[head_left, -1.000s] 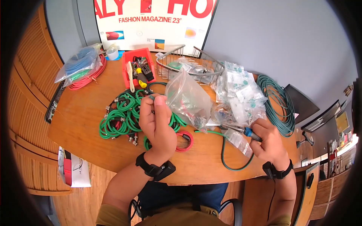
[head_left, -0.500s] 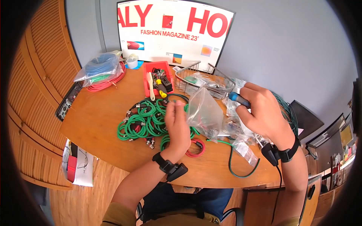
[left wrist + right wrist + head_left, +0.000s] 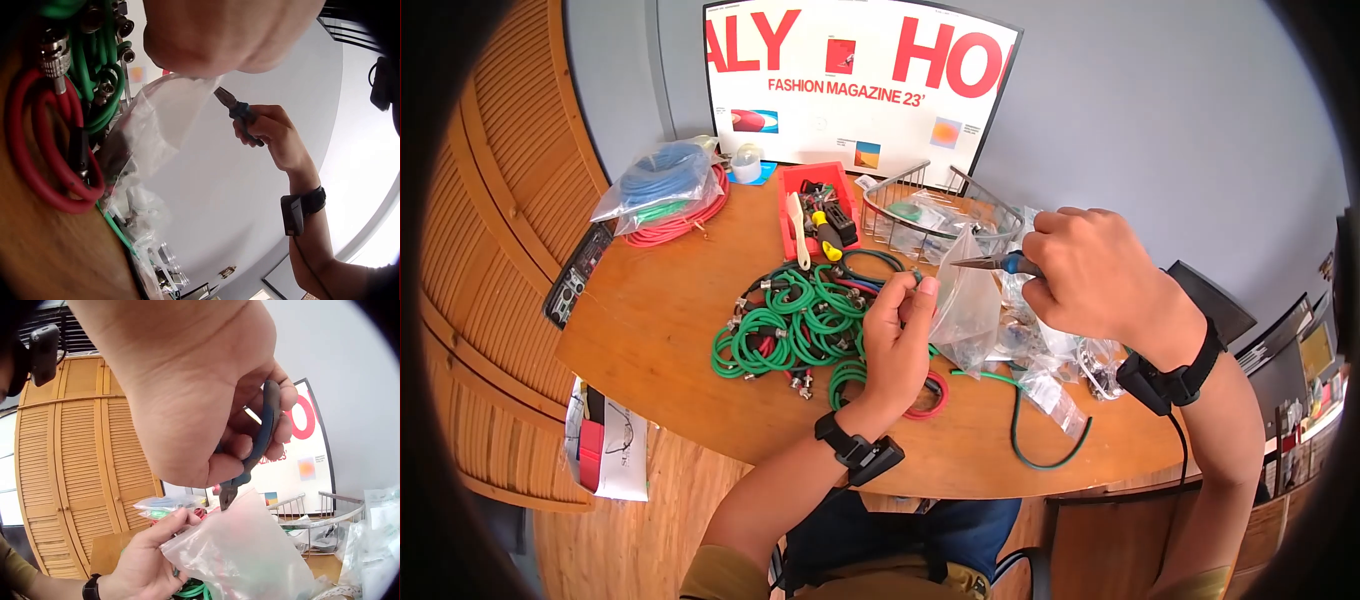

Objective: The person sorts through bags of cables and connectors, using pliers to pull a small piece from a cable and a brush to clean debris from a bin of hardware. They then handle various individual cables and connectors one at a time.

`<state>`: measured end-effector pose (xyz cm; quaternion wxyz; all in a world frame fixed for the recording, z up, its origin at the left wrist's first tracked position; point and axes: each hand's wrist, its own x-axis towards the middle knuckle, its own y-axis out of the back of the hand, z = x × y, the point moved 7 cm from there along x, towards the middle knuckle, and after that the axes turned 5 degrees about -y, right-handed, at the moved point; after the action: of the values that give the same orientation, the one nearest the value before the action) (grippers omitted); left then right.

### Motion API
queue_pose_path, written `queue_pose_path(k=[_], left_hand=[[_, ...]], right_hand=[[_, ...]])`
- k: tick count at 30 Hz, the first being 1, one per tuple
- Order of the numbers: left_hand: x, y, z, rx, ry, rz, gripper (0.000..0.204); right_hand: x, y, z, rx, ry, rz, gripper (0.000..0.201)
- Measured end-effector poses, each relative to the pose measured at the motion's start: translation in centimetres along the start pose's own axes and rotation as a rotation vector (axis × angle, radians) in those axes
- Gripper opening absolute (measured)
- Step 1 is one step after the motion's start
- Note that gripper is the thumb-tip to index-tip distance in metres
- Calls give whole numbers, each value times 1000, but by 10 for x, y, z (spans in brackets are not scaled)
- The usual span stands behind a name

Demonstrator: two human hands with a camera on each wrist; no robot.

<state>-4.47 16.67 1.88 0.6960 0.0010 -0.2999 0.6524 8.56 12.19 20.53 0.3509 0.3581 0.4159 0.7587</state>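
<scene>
My right hand [image 3: 1095,285] grips needle-nose pliers [image 3: 1000,263] with blue and dark grey handles. Their metal nose points left, close by the fingertips of my left hand [image 3: 898,345]. That hand is raised above the cables, thumb and forefinger pinching a small dark green piece [image 3: 917,276]; most of it is hidden, and I cannot tell what it belongs to. A clear plastic bag [image 3: 968,320] stands upright behind the left hand. In the right wrist view the plier nose [image 3: 227,497] overlaps the top of the bag [image 3: 244,550].
Coiled green cables [image 3: 790,325] with metal connectors and a red coil [image 3: 930,398] lie left and below. Behind are a red bin [image 3: 850,185] of tools, a wire basket [image 3: 880,205] and a monitor [image 3: 800,120]. A loose green cable [image 3: 1015,430] curves at the front right.
My right hand has lifted the pliers from the right side of the desk and brought them left to beside my left hand. The left hand keeps its pinch. The head view has shifted.
</scene>
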Motion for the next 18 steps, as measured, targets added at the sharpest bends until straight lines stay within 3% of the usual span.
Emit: queue_pose_path(k=[4, 7, 9, 13, 18], left_hand=[[-1, -4, 8, 15, -47, 5, 25], [-4, -5, 5, 42, -62, -45, 18], [-5, -7, 5, 205, -202, -134, 17], [-8, -13, 12, 232, -175, -202, 17], [-11, -20, 28, 401, -307, -249, 16]], right_hand=[[3, 4, -4, -86, 60, 42, 19], [7, 7, -11, -218, 111, 20, 17], [9, 6, -14, -291, 135, 9, 18], [10, 4, -19, -328, 145, -44, 16], [3, -6, -19, -574, 185, -106, 13]])
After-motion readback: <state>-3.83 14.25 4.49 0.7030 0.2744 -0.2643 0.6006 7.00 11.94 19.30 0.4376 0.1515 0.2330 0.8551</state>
